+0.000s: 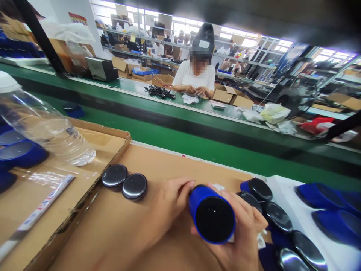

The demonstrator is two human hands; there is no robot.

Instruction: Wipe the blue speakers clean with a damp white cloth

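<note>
A blue cylinder (214,219) with a glossy black end is tilted toward the camera above the cardboard surface. My right hand (244,222) wraps round its right side and underside. At the cylinder's upper left, my left hand (173,195) has its thumb and fingertips drawn together by the rim; whether anything small lies between them cannot be seen. Two round black caps (134,186) lie touching each other left of my left hand. Several blue cylinders with black tops (278,216) stand close beside my right hand.
A clear water bottle (56,128) leans in a cardboard tray (113,150) at left, near a white strip (46,203). More blue parts (335,222) lie on white foam (304,222) at right. Across the green conveyor (158,131), a person (194,77) handles something beside black cables (160,92).
</note>
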